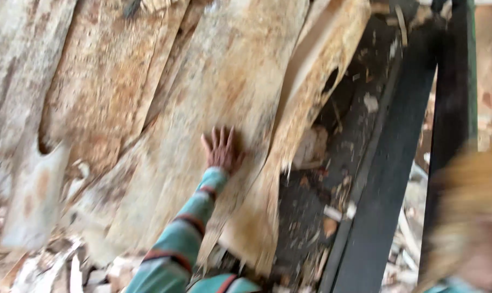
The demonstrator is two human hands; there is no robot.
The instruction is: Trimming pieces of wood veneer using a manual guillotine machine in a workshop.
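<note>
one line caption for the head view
Left hand flat on pale, stained thin wood veneer sheets beside dark metal frame.

Left hand [222,150] bare, no glove, no ring visible. Left sleeve [187,228] long, knitted, teal-green, reaching wrist. Dark red bands edged with darker lines cross sleeve at intervals; one at cuff, more toward 7 o'clock. Second teal patch with red stripe at 6 o'clock, blurred. Right hand [473,255] at 4 o'clock, blurred beyond detail.
</note>
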